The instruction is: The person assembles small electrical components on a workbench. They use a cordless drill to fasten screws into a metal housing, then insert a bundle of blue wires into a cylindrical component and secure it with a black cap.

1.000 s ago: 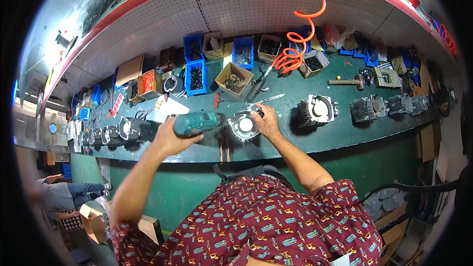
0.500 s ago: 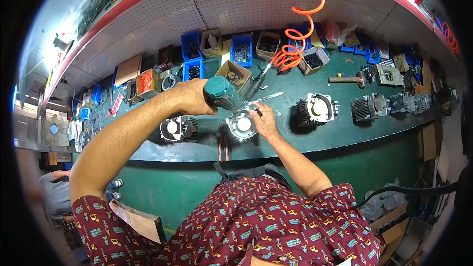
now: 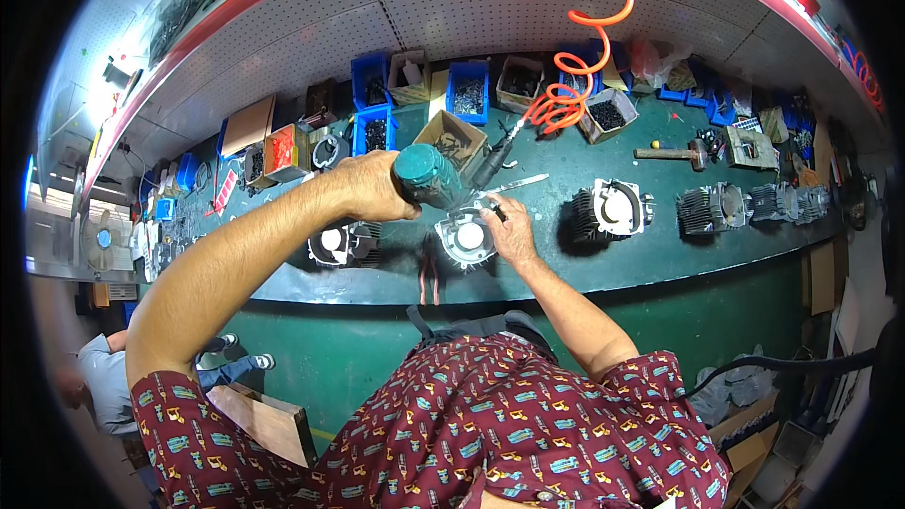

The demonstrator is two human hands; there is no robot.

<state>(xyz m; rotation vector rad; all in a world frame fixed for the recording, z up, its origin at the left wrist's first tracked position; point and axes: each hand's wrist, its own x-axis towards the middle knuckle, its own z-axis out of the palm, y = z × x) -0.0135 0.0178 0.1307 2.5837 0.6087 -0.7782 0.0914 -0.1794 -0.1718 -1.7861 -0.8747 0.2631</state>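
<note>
Gripping the teal power tool (image 3: 424, 172), the left hand (image 3: 379, 188) is at the upper left of the metal housing (image 3: 468, 237). The right hand (image 3: 512, 231) curls at the housing's upper right; whether it pinches anything, I cannot tell.

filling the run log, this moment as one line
left hand: holds green power tool; right hand: at metal housing; beyond: coiled orange hose

The power tool (image 3: 422, 168) is teal, the hose (image 3: 558, 113) orange, the shirt (image 3: 471, 405) maroon with multicoloured motifs.
</note>
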